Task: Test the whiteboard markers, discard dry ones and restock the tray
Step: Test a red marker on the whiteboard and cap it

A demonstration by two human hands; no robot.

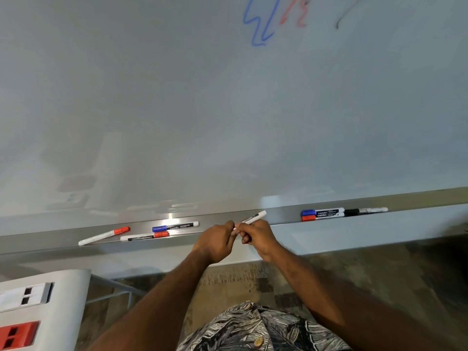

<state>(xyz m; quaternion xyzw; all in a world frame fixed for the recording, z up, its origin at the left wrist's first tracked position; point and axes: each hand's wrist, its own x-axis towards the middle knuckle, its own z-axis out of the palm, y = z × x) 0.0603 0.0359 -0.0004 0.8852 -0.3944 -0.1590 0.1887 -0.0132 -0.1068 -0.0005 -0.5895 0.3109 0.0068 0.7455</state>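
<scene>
Mid-frame, just before the tray, we hold one marker in both hands: the right hand pinches its barrel, and the left hand grips the lower-left end, hidden in its fingers. The marker's long axis climbs toward the upper right, white tail past the right hand. We judge uncapping means pulling along that line.

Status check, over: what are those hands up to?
Both busy: left grip and right grip hold one white-barrelled marker. Six capped markers on steel tray. Nothing blocking.
</scene>
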